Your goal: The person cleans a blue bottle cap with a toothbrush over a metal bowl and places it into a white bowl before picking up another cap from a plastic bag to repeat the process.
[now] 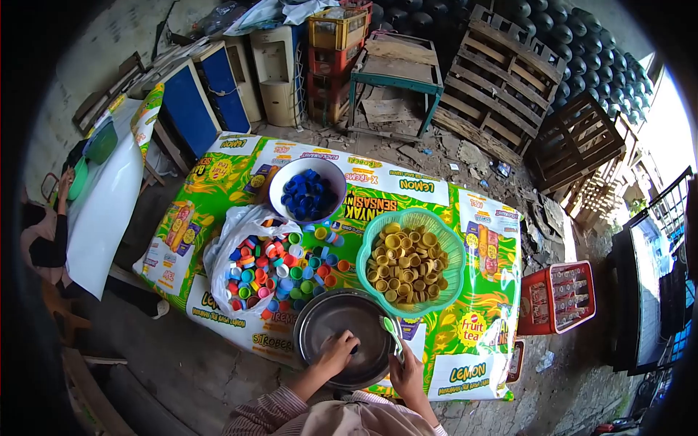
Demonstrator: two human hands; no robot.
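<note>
My left hand (338, 352) is closed over a wide dark metal pan (320, 309), its fingertips pinched around a small dark thing too small to name. Gripped in my right hand (408, 372), at the pan's right rim, is a slim green-and-white tool (391, 327) whose exact kind I cannot make out. Just beyond the pan, many-coloured bottle caps (291, 272) spill from a white plastic bag (222, 254). Yellow caps (407, 265) fill a turquoise basket (459, 287) on the right. Farther back, a white bowl (338, 174) holds blue caps (309, 195).
A green printed sheet (494, 320) covers the table. A red crate of bottles (534, 309) stands to its right. Behind are a wooden table (400, 51), pallets (502, 80) and stacked crates (334, 62). Another person (54, 225) sits at left beside a white sheet.
</note>
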